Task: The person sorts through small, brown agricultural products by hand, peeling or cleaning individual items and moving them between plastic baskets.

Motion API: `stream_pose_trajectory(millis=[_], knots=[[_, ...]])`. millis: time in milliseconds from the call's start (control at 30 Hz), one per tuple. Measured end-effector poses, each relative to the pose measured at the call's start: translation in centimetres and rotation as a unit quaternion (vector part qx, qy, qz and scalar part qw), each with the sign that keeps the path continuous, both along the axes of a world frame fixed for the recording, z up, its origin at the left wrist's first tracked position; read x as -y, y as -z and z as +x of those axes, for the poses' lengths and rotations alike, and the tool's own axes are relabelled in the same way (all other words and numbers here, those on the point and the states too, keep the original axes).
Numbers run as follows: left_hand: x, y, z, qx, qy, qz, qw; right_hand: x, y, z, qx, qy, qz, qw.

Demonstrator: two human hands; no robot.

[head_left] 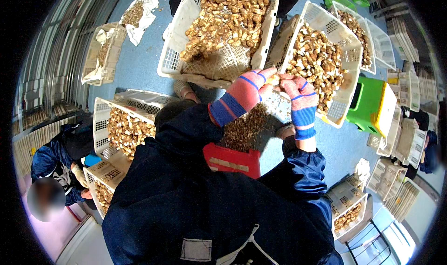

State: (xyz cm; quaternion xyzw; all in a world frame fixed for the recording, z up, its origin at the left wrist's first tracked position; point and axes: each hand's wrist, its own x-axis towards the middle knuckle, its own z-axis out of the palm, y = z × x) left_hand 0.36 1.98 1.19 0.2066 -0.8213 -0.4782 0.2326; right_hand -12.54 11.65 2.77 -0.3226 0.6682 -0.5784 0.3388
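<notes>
My left hand and my right hand meet between two white crates, in pink knit gloves with blue bands. Their fingertips pinch a small pale mushroom, mostly covered by the fingers. Just beyond my left hand stands a white plastic crate, with brown mushrooms heaped toward its far side and bare mesh near me. Beside my right hand, a tilted white crate holds brown-and-white mushrooms. Under my hands lies a pile of brown trimmings. Whether a blade is in either hand cannot be seen.
A red plastic stool sits close before me. To the left are a crate of mushrooms and a seated co-worker. A green-and-yellow box stands right. Blue floor shows between crates; another person stands beyond the far crate.
</notes>
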Motion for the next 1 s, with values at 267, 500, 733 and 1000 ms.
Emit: stream_pose_trajectory(millis=[267,500,733,1000], knots=[[0.4,-0.1,-0.5,-0.013,0.051,0.240,0.969,-1.0,0.2,-1.2,0.124,0.046,0.027,0.991],[2.2,3.3,0.3,-0.084,0.162,0.134,0.974,-0.8,-0.5,-0.7,-0.056,-0.055,-0.027,0.997],[2.3,3.1,0.2,-0.098,0.160,-0.105,0.977,-0.7,-0.8,-0.6,-0.003,-0.031,-0.018,0.999],[1.4,-0.1,0.3,-0.006,0.114,0.409,0.905,-0.7,-0.8,-0.7,0.050,-0.043,0.023,0.998]])
